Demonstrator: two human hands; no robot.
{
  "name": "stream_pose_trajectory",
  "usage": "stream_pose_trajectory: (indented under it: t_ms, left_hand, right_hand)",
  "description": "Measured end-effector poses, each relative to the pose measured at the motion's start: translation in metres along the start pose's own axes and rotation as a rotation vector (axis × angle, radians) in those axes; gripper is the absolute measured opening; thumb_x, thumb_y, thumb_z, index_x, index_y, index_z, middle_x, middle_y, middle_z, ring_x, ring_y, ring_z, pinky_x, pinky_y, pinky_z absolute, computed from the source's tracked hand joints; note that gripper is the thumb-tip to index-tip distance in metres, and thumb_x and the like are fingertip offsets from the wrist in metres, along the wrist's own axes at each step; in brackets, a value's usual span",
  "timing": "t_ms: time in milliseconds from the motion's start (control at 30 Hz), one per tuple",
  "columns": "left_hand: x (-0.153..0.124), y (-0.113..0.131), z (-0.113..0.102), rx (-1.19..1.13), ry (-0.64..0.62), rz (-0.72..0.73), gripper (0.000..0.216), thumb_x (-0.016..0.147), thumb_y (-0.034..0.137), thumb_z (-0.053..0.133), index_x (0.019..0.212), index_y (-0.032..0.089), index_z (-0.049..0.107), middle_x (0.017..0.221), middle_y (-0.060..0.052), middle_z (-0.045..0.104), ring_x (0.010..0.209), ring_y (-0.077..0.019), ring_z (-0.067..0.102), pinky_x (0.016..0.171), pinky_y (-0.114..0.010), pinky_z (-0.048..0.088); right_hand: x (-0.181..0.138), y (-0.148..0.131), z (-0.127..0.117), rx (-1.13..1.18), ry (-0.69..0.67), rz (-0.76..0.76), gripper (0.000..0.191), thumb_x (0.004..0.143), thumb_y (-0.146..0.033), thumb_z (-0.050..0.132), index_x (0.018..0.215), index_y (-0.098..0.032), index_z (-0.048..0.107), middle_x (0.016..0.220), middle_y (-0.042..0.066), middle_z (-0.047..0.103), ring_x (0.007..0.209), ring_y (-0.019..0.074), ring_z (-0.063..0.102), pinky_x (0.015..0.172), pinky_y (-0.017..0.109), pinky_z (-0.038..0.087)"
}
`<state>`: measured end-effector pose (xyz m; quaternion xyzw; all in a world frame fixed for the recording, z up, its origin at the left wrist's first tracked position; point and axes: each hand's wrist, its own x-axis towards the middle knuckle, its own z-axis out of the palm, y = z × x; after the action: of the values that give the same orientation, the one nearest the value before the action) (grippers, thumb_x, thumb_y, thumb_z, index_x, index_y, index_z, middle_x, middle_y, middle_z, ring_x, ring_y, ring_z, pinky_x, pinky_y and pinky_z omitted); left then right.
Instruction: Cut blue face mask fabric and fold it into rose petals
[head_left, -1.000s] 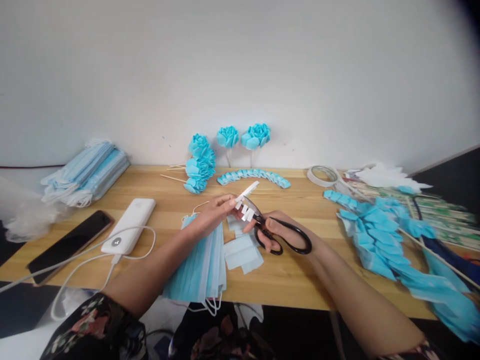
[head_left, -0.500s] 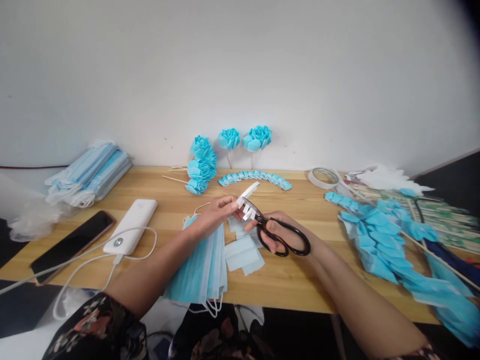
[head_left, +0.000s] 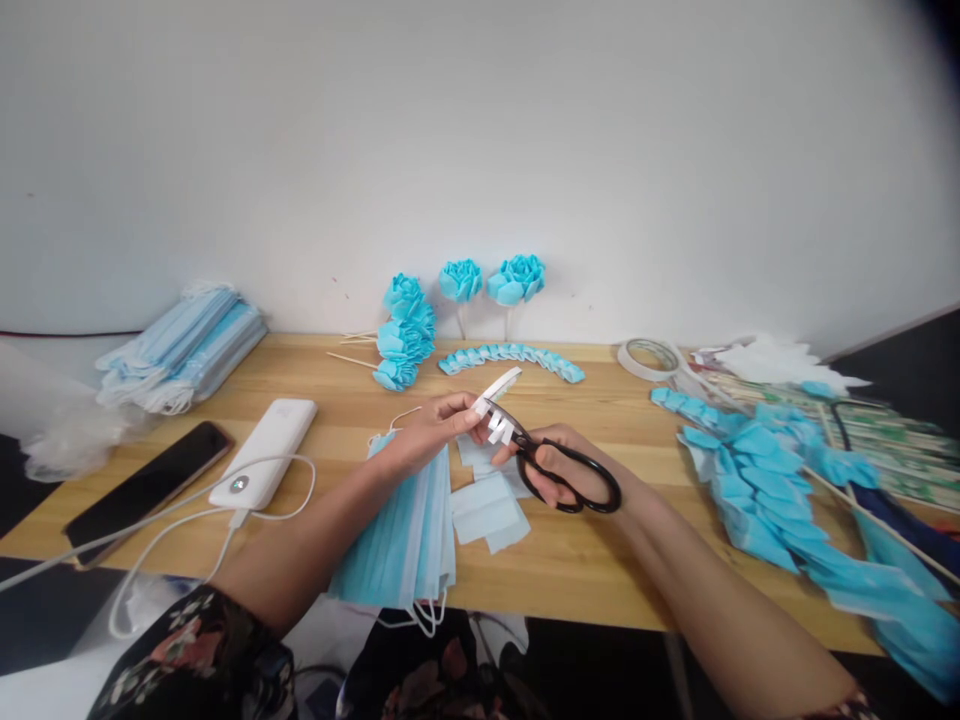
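Observation:
My left hand [head_left: 448, 418] pinches a narrow white strip [head_left: 504, 382], whose free end points up and to the right. In my right hand [head_left: 553, 462] is a pair of black-handled scissors [head_left: 600, 478], its blades at the strip close to my left fingertips. Small white cut tabs [head_left: 498, 430] hang by the blades; whether they are still joined to the strip I cannot tell. Below the hands lie pale blue fabric pieces [head_left: 489, 510]. A stack of blue face masks [head_left: 397, 530] lies partly under my left forearm.
Blue fabric flowers [head_left: 405, 335] on sticks lie at the back, with two upright against the wall. A pleated blue strip [head_left: 511, 352] curves before them. At left are more masks [head_left: 184, 345], a phone [head_left: 150, 492] and a power bank [head_left: 266, 450]; at right, tape [head_left: 649, 358] and blue fabric [head_left: 757, 480].
The view has shifted very slightly. Both hands, the strip and the scissors keep nearly the same position, with the scissor blades appearing slightly more closed.

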<state>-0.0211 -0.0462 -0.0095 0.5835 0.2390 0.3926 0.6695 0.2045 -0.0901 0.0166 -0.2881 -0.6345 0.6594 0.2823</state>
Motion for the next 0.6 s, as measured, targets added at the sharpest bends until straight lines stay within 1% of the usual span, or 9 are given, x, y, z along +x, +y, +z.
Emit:
stream_pose_trajectory:
  t_ms: [233, 367, 433, 500, 533, 600]
  left_hand:
    - [-0.0002, 0.0013, -0.0009, -0.020, -0.027, 0.016, 0.039, 0.087, 0.051, 0.060, 0.089, 0.012, 0.064, 0.086, -0.008, 0.062, 0.079, -0.0175, 0.060, 0.076, -0.031, 0.045]
    - [0.0023, 0.0006, -0.0008, -0.083, 0.008, 0.032, 0.040, 0.089, 0.051, 0.057, 0.093, 0.012, 0.065, 0.085, -0.008, 0.063, 0.075, -0.0166, 0.061, 0.070, -0.030, 0.047]
    - [0.0031, 0.0003, -0.0008, -0.100, 0.047, 0.034, 0.040, 0.089, 0.051, 0.056, 0.099, 0.013, 0.066, 0.087, -0.008, 0.064, 0.074, -0.0164, 0.061, 0.067, -0.029, 0.048]
    - [0.0028, 0.0011, -0.0009, -0.076, 0.076, 0.033, 0.041, 0.089, 0.049, 0.058, 0.106, 0.014, 0.066, 0.086, -0.008, 0.065, 0.072, -0.0157, 0.061, 0.065, -0.028, 0.047]
    - [0.0022, 0.0020, -0.0009, -0.048, 0.081, 0.031, 0.040, 0.089, 0.048, 0.058, 0.107, 0.014, 0.067, 0.084, -0.008, 0.065, 0.070, -0.0149, 0.060, 0.064, -0.027, 0.046]
    - [0.0005, 0.0046, -0.0011, 0.033, 0.083, 0.029, 0.037, 0.089, 0.046, 0.059, 0.101, 0.013, 0.069, 0.075, -0.005, 0.064, 0.061, -0.0122, 0.057, 0.060, -0.026, 0.042]
  right_hand:
    - [0.0005, 0.0001, 0.0003, -0.008, 0.041, 0.000, 0.068, 0.083, -0.069, 0.054, 0.107, -0.006, 0.066, 0.044, -0.005, 0.049, 0.031, 0.0048, 0.030, 0.033, 0.019, 0.023]
    - [0.0004, 0.0016, -0.0001, -0.046, 0.055, -0.010, 0.066, 0.085, -0.067, 0.053, 0.108, -0.006, 0.066, 0.045, -0.005, 0.049, 0.031, 0.0049, 0.030, 0.034, 0.019, 0.022]
    - [0.0005, 0.0015, 0.0003, -0.065, 0.063, -0.002, 0.065, 0.085, -0.066, 0.052, 0.108, -0.007, 0.067, 0.045, -0.005, 0.049, 0.031, 0.0050, 0.031, 0.034, 0.020, 0.023]
    - [0.0007, 0.0012, 0.0009, -0.073, 0.066, 0.002, 0.064, 0.086, -0.065, 0.053, 0.107, -0.007, 0.067, 0.044, -0.006, 0.047, 0.032, 0.0051, 0.031, 0.035, 0.020, 0.024]
    - [0.0009, 0.0013, 0.0011, -0.073, 0.065, 0.003, 0.063, 0.086, -0.065, 0.053, 0.107, -0.007, 0.067, 0.044, -0.006, 0.047, 0.032, 0.0051, 0.030, 0.035, 0.020, 0.024]
    - [0.0013, 0.0017, 0.0014, -0.072, 0.060, 0.000, 0.063, 0.086, -0.065, 0.053, 0.107, -0.007, 0.067, 0.044, -0.007, 0.046, 0.032, 0.0050, 0.031, 0.035, 0.019, 0.025]
